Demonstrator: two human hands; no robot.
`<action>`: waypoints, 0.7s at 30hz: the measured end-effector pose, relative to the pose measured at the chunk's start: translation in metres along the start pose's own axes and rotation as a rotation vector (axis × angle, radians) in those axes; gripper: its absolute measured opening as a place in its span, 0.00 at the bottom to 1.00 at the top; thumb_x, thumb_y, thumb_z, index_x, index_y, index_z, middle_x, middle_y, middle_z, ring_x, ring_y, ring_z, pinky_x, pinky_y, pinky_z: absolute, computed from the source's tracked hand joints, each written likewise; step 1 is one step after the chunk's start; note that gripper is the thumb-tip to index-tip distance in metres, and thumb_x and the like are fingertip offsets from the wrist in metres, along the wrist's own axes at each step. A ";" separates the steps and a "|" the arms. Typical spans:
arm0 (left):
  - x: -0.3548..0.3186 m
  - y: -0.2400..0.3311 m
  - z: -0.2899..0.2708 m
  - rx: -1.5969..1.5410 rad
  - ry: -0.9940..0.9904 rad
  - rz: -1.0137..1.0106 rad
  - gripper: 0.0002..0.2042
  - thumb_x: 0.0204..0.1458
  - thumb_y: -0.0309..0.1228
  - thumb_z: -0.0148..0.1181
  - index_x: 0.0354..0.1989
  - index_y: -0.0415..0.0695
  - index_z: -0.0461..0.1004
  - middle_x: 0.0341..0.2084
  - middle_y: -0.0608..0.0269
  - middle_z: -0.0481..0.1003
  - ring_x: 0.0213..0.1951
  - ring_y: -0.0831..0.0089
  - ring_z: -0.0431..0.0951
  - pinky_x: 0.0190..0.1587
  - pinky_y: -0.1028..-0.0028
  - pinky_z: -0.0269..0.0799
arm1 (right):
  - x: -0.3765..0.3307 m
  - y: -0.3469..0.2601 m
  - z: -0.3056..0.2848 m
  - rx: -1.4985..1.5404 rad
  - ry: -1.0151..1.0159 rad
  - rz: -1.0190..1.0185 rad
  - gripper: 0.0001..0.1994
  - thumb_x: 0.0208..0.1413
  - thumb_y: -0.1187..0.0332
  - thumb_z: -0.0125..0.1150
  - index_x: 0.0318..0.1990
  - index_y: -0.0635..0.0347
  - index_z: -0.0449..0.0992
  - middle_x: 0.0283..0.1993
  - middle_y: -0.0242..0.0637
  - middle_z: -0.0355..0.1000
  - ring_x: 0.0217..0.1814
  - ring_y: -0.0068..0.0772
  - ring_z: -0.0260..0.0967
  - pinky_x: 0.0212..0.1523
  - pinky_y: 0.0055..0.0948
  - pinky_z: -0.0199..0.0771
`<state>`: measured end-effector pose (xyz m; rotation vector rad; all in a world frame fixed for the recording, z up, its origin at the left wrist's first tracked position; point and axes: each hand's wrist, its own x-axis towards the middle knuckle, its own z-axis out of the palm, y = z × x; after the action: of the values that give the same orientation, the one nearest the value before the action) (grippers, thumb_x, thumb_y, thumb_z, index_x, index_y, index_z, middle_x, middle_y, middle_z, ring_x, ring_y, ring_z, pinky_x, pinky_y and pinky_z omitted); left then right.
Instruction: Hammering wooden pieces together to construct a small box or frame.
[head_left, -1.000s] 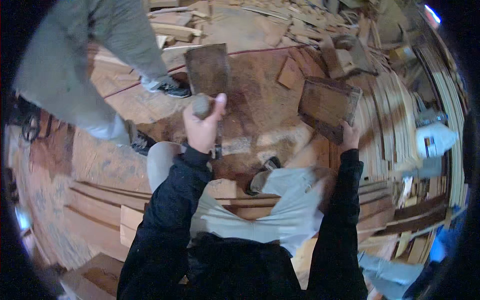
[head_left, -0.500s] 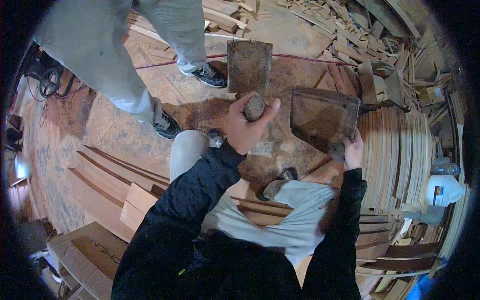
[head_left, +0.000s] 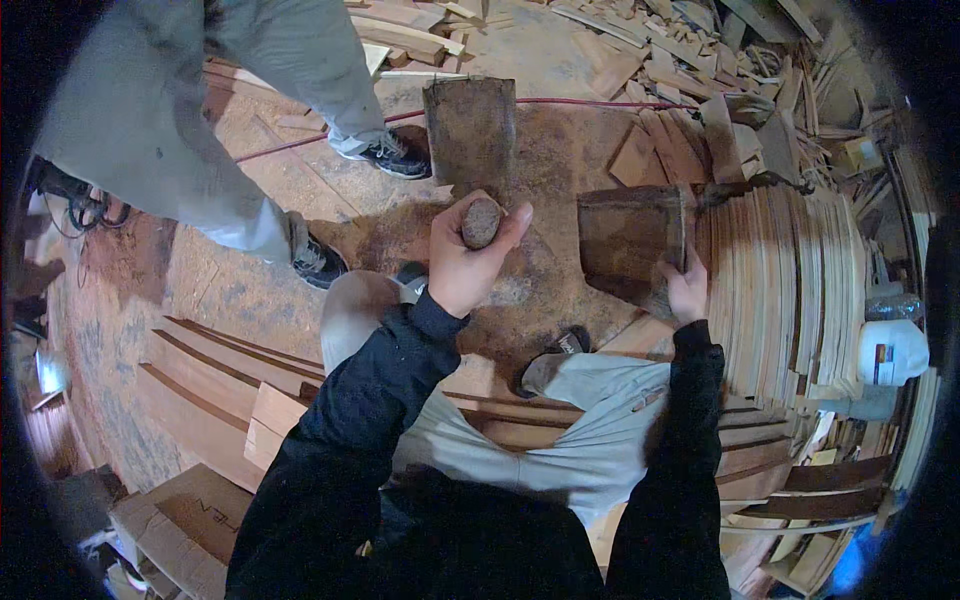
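Left hand point(head_left: 465, 262), frame centre — closed round a rounded grey-brown stub point(head_left: 482, 223), its end facing the camera. Brown board point(head_left: 470, 132) directly above, long axis up the frame; any join to the stub unclear. Right hand point(head_left: 687, 290), right of centre — gripping a dark tray-like panel point(head_left: 628, 235) at its lower-right edge; panel extends up-left, between both hands, right hand nearer.
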<state>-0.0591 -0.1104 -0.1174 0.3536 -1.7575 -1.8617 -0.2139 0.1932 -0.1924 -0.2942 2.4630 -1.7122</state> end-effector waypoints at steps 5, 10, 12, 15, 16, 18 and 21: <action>-0.002 0.010 0.007 0.039 -0.041 -0.037 0.12 0.51 0.29 0.61 0.20 0.44 0.65 0.14 0.71 0.67 0.18 0.83 0.67 0.23 0.81 0.60 | -0.006 -0.002 -0.004 -0.083 0.041 0.017 0.20 0.47 0.81 0.54 0.51 0.67 0.66 0.41 0.36 0.72 0.42 0.27 0.68 0.47 0.24 0.65; -0.004 0.007 0.010 0.001 -0.033 -0.070 0.12 0.51 0.29 0.60 0.20 0.44 0.65 0.14 0.70 0.67 0.18 0.83 0.65 0.24 0.81 0.59 | -0.006 -0.008 -0.010 0.015 0.011 -0.053 0.18 0.47 0.81 0.53 0.48 0.65 0.69 0.41 0.35 0.73 0.42 0.26 0.68 0.47 0.25 0.64; -0.004 0.009 0.011 -0.030 -0.021 -0.082 0.11 0.51 0.29 0.60 0.21 0.44 0.64 0.14 0.69 0.67 0.19 0.82 0.65 0.24 0.80 0.59 | -0.006 -0.007 -0.012 0.044 0.005 -0.024 0.19 0.47 0.81 0.53 0.50 0.65 0.68 0.44 0.35 0.72 0.45 0.26 0.67 0.49 0.24 0.63; -0.004 0.005 0.012 0.007 -0.040 -0.074 0.11 0.51 0.28 0.60 0.21 0.43 0.65 0.15 0.69 0.67 0.19 0.82 0.65 0.24 0.80 0.59 | -0.008 -0.007 -0.014 0.107 0.002 0.002 0.21 0.47 0.81 0.53 0.53 0.65 0.66 0.47 0.36 0.71 0.48 0.28 0.67 0.51 0.25 0.62; -0.005 0.004 0.011 0.008 -0.042 -0.074 0.11 0.51 0.28 0.60 0.21 0.43 0.65 0.15 0.69 0.67 0.19 0.82 0.65 0.24 0.80 0.59 | -0.008 -0.007 -0.015 0.095 0.014 0.031 0.22 0.47 0.81 0.54 0.53 0.65 0.66 0.47 0.36 0.71 0.49 0.28 0.67 0.52 0.26 0.62; -0.004 0.002 0.010 0.012 -0.048 -0.073 0.10 0.51 0.28 0.59 0.21 0.43 0.65 0.15 0.69 0.68 0.20 0.82 0.66 0.24 0.80 0.60 | -0.007 -0.005 -0.015 0.085 0.023 0.061 0.22 0.47 0.81 0.54 0.53 0.65 0.65 0.48 0.36 0.71 0.49 0.28 0.67 0.52 0.26 0.62; -0.004 0.000 0.009 0.037 -0.063 -0.051 0.10 0.52 0.28 0.59 0.22 0.43 0.66 0.15 0.68 0.68 0.20 0.82 0.66 0.25 0.80 0.59 | -0.009 -0.002 -0.021 0.121 0.021 0.084 0.22 0.47 0.81 0.54 0.53 0.66 0.65 0.48 0.37 0.71 0.49 0.28 0.67 0.52 0.26 0.62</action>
<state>-0.0613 -0.1007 -0.1170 0.3604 -1.8423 -1.8967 -0.2093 0.2134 -0.1831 -0.1582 2.3382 -1.8282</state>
